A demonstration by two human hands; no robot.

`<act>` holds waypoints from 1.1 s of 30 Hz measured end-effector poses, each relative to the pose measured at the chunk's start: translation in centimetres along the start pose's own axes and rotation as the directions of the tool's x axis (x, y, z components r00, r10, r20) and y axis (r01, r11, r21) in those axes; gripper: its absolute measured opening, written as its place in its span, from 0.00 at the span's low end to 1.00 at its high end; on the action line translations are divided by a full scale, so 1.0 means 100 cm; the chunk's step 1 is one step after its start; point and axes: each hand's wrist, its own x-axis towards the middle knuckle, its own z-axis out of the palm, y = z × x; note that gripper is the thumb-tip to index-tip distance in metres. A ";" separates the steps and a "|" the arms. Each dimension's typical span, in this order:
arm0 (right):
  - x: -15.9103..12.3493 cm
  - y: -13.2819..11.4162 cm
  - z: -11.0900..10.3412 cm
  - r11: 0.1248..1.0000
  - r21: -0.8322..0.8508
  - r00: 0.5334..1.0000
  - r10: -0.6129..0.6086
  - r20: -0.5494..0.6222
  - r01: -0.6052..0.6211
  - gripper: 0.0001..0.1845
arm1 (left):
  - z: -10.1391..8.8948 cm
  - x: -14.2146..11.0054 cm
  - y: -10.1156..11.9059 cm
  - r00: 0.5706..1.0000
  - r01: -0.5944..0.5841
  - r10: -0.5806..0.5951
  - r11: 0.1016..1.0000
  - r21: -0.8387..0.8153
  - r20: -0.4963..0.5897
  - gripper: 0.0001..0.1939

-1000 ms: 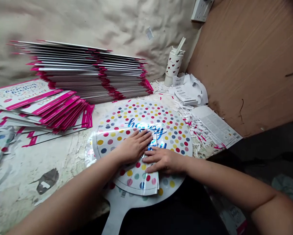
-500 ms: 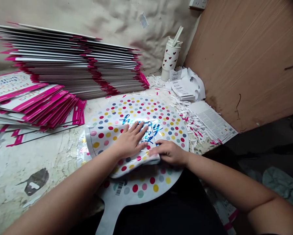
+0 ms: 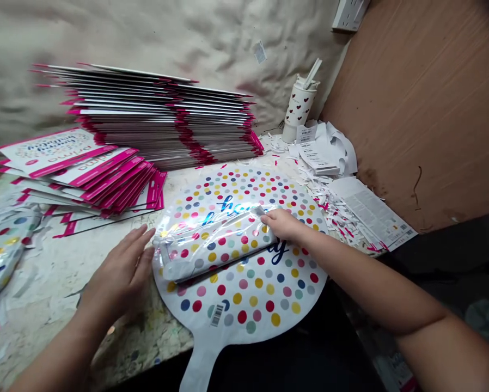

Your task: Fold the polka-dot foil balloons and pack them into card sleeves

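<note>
A flat foil balloon (image 3: 264, 294) with coloured dots, blue lettering and a barcode lies on the table, its white tail toward me. On top of it, slanting up to the right, rests a second dotted foil balloon (image 3: 224, 247) folded into a narrow strip. The right end of that strip is pinched in my right hand (image 3: 285, 224), thumb and fingertips together. My left hand (image 3: 120, 272) is open at the left edge of the flat balloon, its fingertips close to the strip's left end; whether they touch I cannot tell.
Behind stands a long stack of pink-edged card packs (image 3: 146, 130), with more loose packs (image 3: 85, 174) at left. A heart-patterned tumbler (image 3: 299, 109), a label strip (image 3: 318, 155), paper scraps and a printed sheet (image 3: 371, 209) lie right. Another dotted foil piece (image 3: 7, 245) is far left.
The upper balloon has gone from a wider folded flap to a narrow strip. My left hand has left it and moved left; my right hand has moved up slightly. The view has shifted left.
</note>
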 end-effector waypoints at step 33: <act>-0.075 0.061 0.038 0.758 -0.323 0.696 -0.650 -0.306 0.567 0.47 | 0.049 -0.013 0.111 0.829 -0.471 0.533 0.829 -0.302 0.171 0.28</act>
